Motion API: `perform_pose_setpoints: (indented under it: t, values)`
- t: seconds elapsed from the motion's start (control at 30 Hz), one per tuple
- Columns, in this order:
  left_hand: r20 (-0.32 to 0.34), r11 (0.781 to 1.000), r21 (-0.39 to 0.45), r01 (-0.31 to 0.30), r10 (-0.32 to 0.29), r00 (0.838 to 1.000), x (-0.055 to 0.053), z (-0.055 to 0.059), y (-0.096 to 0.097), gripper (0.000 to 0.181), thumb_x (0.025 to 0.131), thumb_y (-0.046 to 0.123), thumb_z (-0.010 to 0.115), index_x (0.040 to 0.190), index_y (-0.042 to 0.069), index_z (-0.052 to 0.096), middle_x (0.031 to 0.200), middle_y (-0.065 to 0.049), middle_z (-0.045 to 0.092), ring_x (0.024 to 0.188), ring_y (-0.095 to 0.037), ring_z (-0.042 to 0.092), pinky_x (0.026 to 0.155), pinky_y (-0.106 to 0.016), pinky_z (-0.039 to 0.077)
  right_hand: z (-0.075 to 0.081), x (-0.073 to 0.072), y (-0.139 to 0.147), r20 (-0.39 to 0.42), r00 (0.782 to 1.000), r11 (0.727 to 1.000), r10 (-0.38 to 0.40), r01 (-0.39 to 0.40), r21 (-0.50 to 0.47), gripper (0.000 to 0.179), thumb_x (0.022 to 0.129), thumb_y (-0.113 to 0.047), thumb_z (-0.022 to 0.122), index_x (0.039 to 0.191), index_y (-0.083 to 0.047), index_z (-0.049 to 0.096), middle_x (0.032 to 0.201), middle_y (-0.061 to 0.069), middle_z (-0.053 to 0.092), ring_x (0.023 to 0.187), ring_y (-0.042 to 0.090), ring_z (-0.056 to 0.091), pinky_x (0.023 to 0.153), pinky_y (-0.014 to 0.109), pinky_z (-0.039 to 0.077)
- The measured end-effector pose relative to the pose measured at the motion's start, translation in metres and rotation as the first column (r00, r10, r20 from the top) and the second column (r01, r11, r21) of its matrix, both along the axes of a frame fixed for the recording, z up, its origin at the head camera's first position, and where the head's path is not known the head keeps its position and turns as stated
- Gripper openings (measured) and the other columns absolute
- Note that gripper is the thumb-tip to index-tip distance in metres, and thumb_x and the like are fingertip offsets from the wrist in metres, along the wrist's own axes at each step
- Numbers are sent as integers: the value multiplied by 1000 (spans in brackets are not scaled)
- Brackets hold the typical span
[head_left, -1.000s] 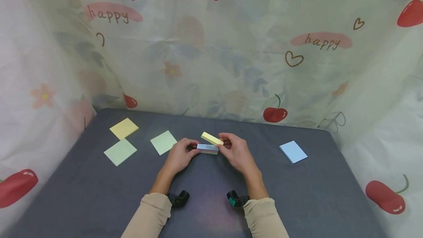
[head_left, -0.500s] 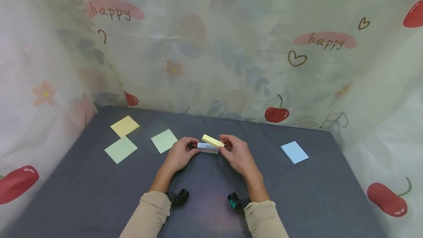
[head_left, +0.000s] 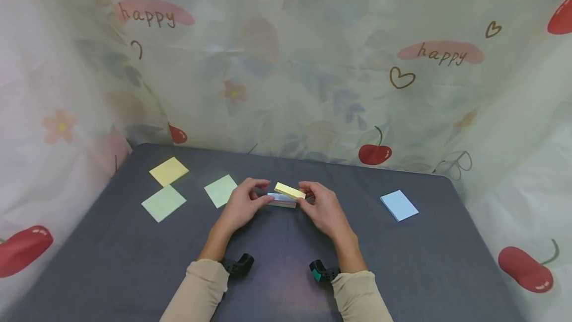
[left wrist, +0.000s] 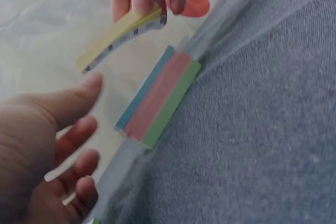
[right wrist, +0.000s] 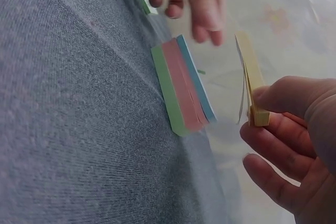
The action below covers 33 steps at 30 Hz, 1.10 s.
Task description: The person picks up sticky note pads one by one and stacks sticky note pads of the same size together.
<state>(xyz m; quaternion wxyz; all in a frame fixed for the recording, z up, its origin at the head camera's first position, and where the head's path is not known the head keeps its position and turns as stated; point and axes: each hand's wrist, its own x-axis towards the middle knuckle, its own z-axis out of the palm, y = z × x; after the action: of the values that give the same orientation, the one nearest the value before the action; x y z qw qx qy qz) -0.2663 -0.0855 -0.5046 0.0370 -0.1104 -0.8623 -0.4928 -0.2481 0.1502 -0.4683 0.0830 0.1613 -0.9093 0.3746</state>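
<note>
My right hand (head_left: 325,210) pinches a yellow sticky-note pad (head_left: 288,191) by its right end, tilted above a small stack. In the left wrist view the pad's underside shows a pale backing with dark printed marks. Below it on the table sits the stack of sticky-note pads (right wrist: 181,85): a green pad (left wrist: 172,106) at the bottom, a pink pad (left wrist: 159,95) in the middle and a blue pad (left wrist: 144,94) on top. My left hand (head_left: 243,206) hovers at the stack's left end, thumb and fingers spread apart, holding nothing.
At the left lie a yellow pad (head_left: 169,171), a green pad (head_left: 163,203) and another green pad (head_left: 220,191) beside my left hand. A light blue pad (head_left: 399,205) rests at the right. Behind the dark cloth-covered table (head_left: 286,272) hangs a printed curtain (head_left: 286,63).
My left hand has let go of the stack's left end, its fingers spreading. My right hand keeps the yellow pad over the stack, shifted very slightly right.
</note>
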Motion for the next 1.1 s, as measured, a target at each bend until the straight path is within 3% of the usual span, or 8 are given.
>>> perform_pose_setpoints:
  t: [0.2,0.33,0.6,0.8,0.93,1.1]
  values:
    - [-66,997,71,41,-37,997,1,7,2,41,93,26,76,130,13,69,117,-8,67,79,-14,57,68,-24,48,3,3,-3,-6,998,998,56,-56,-1,38,92,-8,74,128,0,66,112,11,71,101,24,69,88,42,58]
    - [-76,994,83,65,-59,995,3,10,3,36,93,26,75,126,12,71,111,-7,68,79,-15,57,67,-24,46,3,4,-6,-9,997,997,76,-76,1,39,92,-8,75,129,-1,65,112,9,71,101,23,69,88,41,58]
    - [-41,990,137,29,-23,999,4,12,3,27,96,28,71,121,17,72,112,-6,69,87,-17,60,75,-29,48,1,5,-6,-28,997,993,74,-77,-92,36,92,-12,76,126,-6,67,109,7,71,94,19,69,78,30,56]
    - [-44,983,182,-14,22,999,2,12,3,27,97,30,70,120,17,72,114,-8,70,88,-21,59,76,-31,47,2,4,-3,16,998,994,62,-61,-86,31,90,-19,79,120,-11,71,102,3,70,88,14,67,75,25,54]
    - [-50,984,180,-11,21,999,2,10,2,26,96,29,71,119,17,72,112,-7,69,86,-21,59,74,-30,47,1,3,-3,44,998,990,49,-43,-135,32,91,-19,78,122,-10,70,103,3,69,90,14,65,76,24,54]
    - [-61,985,173,17,-6,998,2,8,2,26,94,28,74,118,18,73,110,-5,68,84,-18,59,73,-27,48,0,1,-1,15,999,979,36,-32,-203,36,92,-15,76,127,-6,68,107,7,69,91,18,66,76,23,54]
